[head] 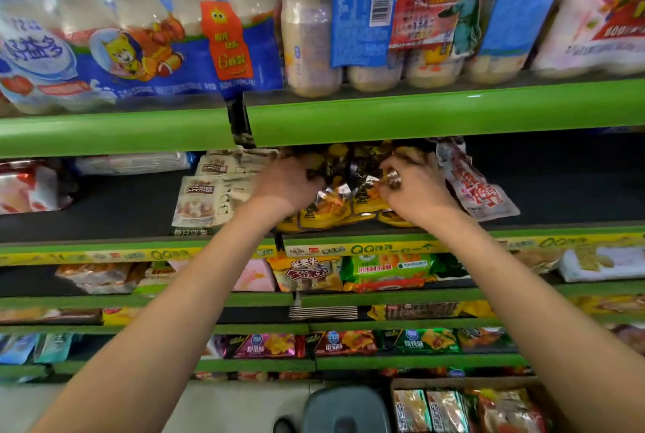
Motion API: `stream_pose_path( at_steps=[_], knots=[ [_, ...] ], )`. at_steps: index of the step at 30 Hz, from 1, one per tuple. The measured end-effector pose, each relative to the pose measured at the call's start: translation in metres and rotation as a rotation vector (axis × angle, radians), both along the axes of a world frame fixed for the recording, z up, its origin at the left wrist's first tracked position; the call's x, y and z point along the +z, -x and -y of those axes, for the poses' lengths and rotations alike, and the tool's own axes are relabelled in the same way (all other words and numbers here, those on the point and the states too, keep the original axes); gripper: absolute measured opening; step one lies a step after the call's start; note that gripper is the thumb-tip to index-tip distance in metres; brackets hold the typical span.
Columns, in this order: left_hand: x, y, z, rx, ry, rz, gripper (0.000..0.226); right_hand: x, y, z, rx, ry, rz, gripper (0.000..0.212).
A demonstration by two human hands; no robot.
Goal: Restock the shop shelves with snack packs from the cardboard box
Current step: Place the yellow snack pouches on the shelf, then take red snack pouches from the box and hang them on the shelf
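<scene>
Both hands are up on the second shelf [384, 228]: left hand [286, 184] and right hand [413, 188] each clutching the yellow-black snack packs [335, 209]. Cardboard box [464, 382] sits at 5 o'clock.

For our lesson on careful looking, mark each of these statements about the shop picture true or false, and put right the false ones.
1. Both hands are on the yellow snack packs. True: the left hand and right hand both grip them.
2. The packs lie on the top shelf. False: they lie on the shelf below the bottles.
3. The cardboard box is empty. False: packs show inside it.
4. A white pack with red writing lies right of the hands. True.
5. A dark stool stands left of the box. True.
</scene>
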State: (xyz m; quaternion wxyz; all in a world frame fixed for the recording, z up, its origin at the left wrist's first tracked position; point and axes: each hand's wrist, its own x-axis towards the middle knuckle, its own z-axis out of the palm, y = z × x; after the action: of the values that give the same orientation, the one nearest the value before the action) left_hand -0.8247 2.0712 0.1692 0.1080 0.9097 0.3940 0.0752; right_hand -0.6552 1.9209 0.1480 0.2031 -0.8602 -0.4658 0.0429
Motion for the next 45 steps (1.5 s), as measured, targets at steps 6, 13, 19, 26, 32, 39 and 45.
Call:
stream_pose_path(
  at_steps=[6,13,19,26,32,39,45],
  knots=[
    [-0.025,-0.013,0.016,-0.182,0.067,-0.092,0.059,-0.004,-0.003,-0.001,0.114,0.067,-0.108,0.048],
    [-0.032,-0.003,0.023,-0.161,0.095,-0.013,0.056,-0.005,-0.001,0.007,0.211,0.012,-0.091,0.038],
    [-0.024,0.005,0.037,-0.146,0.104,0.035,0.05,-0.002,0.003,0.02,0.201,-0.091,-0.132,0.042],
    [-0.021,0.05,0.101,-0.204,0.076,0.43,0.033,-0.018,0.074,0.087,0.14,-0.421,-0.097,0.034],
    [-0.111,0.084,0.163,-0.178,0.463,0.529,0.02,-0.094,0.115,0.173,0.046,-0.249,-0.265,0.026],
    [-0.238,0.091,0.227,-0.125,0.845,0.256,0.026,-0.183,0.12,0.241,-0.115,-0.025,-0.453,0.026],
    [-0.337,0.081,0.288,-0.036,0.963,0.033,0.026,-0.274,0.112,0.291,-0.243,0.126,-0.643,0.027]
  ],
)
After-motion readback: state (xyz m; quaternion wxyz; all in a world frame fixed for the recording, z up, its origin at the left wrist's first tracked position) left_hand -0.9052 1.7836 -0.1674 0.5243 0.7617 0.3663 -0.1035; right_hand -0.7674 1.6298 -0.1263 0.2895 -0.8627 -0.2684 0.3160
